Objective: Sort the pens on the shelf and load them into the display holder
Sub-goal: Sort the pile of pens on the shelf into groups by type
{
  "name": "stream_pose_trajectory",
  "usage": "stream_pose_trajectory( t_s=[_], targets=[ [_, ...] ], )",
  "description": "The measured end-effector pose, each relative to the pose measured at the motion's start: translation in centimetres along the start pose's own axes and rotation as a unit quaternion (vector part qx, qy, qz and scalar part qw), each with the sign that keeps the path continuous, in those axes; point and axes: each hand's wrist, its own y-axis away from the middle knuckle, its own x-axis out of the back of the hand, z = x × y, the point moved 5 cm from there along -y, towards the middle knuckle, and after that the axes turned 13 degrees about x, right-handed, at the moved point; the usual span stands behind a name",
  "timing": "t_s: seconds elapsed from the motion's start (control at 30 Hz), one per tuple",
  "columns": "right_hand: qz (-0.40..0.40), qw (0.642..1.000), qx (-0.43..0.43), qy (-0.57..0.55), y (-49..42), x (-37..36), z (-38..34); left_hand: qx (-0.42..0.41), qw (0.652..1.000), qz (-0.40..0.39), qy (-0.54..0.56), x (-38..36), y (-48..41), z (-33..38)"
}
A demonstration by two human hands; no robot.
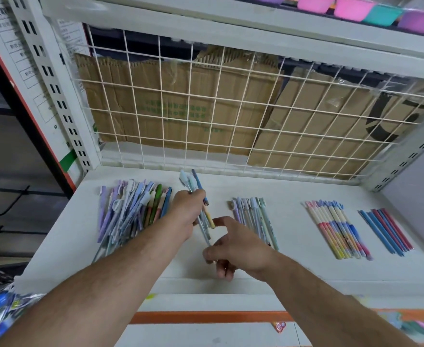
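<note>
Left hand (188,214): fingers curled tight round a small bunch of pastel plastic pens (193,186), held tilted above the white shelf board (281,271), caps up.

Right hand (238,246): fingers curled, thumb at the bunch's lower tips. We cannot tell whether it pinches a pen.

On the board, from left to right:
- We log a loose mixed heap of lilac, blue and green pens (130,214) just beside the left hand.
- A tidy row of pale green and lilac pens (253,219) lies partly under the right hand.
- A row of pink-yellow-blue patterned pens (336,229) lies well apart.
- A row of thin blue and red pens (386,229) lies farthest right.

A white wire grid (231,108) stands behind, backed by brown cardboard (180,108).
</note>
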Motion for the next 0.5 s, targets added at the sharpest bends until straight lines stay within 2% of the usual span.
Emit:
stream_pose_trajectory(
  t_s=[0.17, 0.27, 0.37, 0.5],
  targets=[
    [0.12, 0.99, 0.022, -0.066, -0.1, 0.6, -0.1, 0.011, 0.997, -0.047, 0.052, -0.6, 0.3, -0.8],
    [0.147, 0.985, 0.018, -0.092, 0.1, 1.2, -0.1, 0.002, 0.995, -0.073, 0.061, -1.3, 0.8, -1.2],
    [0.155, 0.987, 0.0, -0.051, 0.9, 1.9, 0.1, -0.001, 0.994, -0.088, 0.058, -2.0, 1.3, -1.3],
    [0.233, 0.971, -0.017, 0.055, 2.0, 4.6, 0.3, -0.003, 0.988, -0.144, 0.061, -3.9, 2.7, -1.5]
  ],
)
